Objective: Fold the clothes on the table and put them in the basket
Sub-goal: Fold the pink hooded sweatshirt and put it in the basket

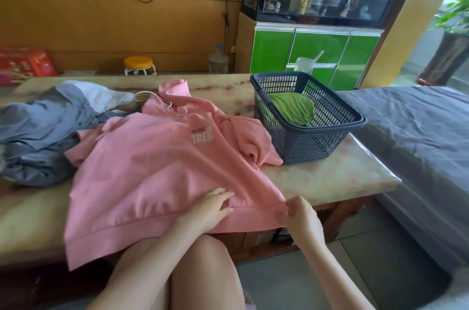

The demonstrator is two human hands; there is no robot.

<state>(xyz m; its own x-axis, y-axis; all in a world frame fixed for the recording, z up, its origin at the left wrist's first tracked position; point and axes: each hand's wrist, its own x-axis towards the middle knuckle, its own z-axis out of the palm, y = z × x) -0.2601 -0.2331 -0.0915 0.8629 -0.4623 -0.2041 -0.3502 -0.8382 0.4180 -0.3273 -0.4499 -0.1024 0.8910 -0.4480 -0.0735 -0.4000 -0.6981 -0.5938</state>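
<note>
The pink hoodie [157, 172] lies spread front-up across the middle of the table [337, 177], hood toward the far edge, hem hanging over the near edge. Its long axis runs from near to far, tilted slightly right. The left hand [210, 208] rests flat and open on the hem band. The right hand [302, 218] pinches the hem's right corner, though blur makes the exact hold hard to judge. A folded green item [291, 108] already sits in the basket [317, 142] at the far right corner. Grey clothes [38, 132] wait at the left edge. The right hand is nearer the basket.
</note>
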